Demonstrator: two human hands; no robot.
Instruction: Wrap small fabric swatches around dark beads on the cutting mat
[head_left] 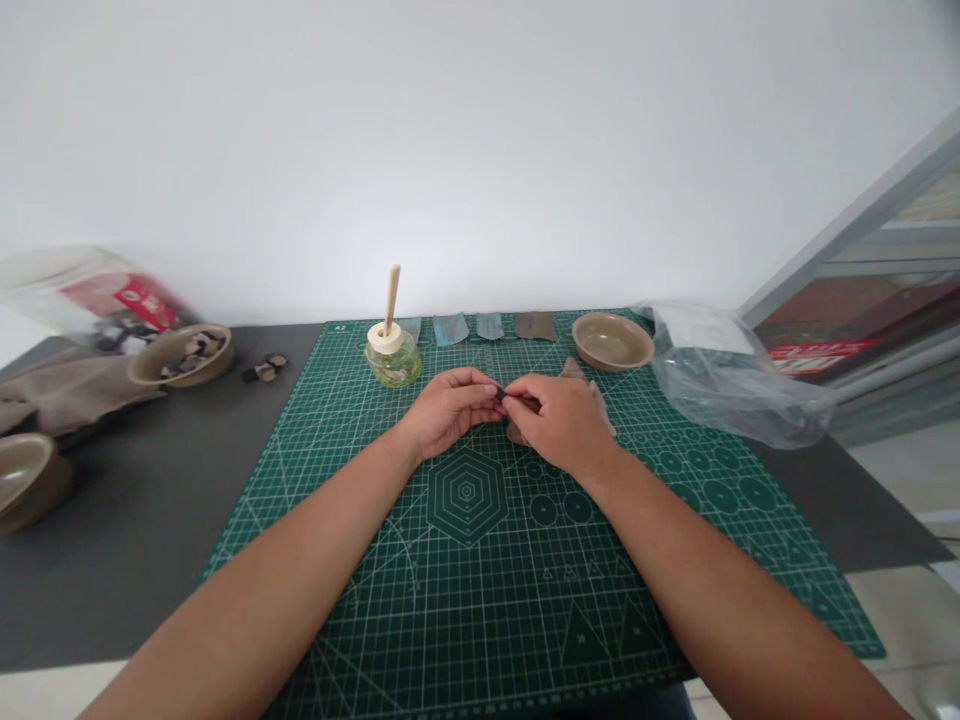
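Note:
Over the middle of the green cutting mat (360,610), my two hands meet at the fingertips. Between them is a small dark piece (501,394), too small to name. My left hand (452,412) pinches it from the left with thumb and fingers. My right hand (564,420) is closed on it from the other side; a dark strip shows under its fingers. Beneath the right hand lies a crumpled grey-brown scrap of cloth or leather (602,402), mostly covered. Left of the hands stands a glass jar (397,365) with a pale lid and a wooden stick.
Blue-grey swatches (451,329) and a brown swatch (534,326) line the mat's back edge. A tan bowl (613,342) and clear plastic bag (720,375) sit right. Leftward are a bowl of dark and beige pieces (157,362), loose pieces (265,368) and another bowl (49,485).

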